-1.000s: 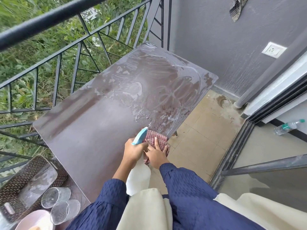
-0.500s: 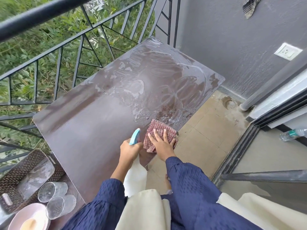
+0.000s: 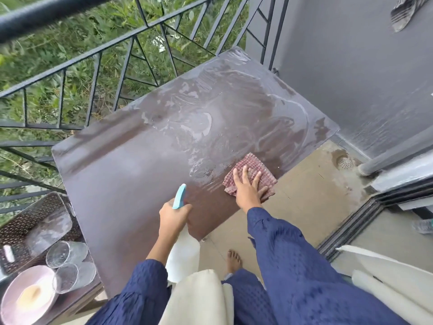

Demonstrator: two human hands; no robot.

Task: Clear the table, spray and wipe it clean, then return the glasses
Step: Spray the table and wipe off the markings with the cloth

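- the brown table (image 3: 121, 184) stands beside a black railing (image 3: 98, 55); its far half is wet with soapy streaks, and the near half looks dry.
- the right hand (image 3: 248, 191) lies flat on a red checked cloth (image 3: 255, 165), with the fingers straight and spread, and presses it on the table close to the right edge.
- the left hand (image 3: 173, 219) is curled around the neck of a spray bottle (image 3: 182, 256) with a blue trigger and a white body; it holds the bottle at the near edge of the table, and the trigger end points toward the wet part.
- the two glasses (image 3: 62, 254) are on a lower surface to the left of the table, just beside each other, between a dark woven basket (image 3: 28, 221) and a pink bowl (image 3: 11, 303).
- one bare foot (image 3: 233, 260) is on the tiled floor (image 3: 304, 195) under the near table edge.
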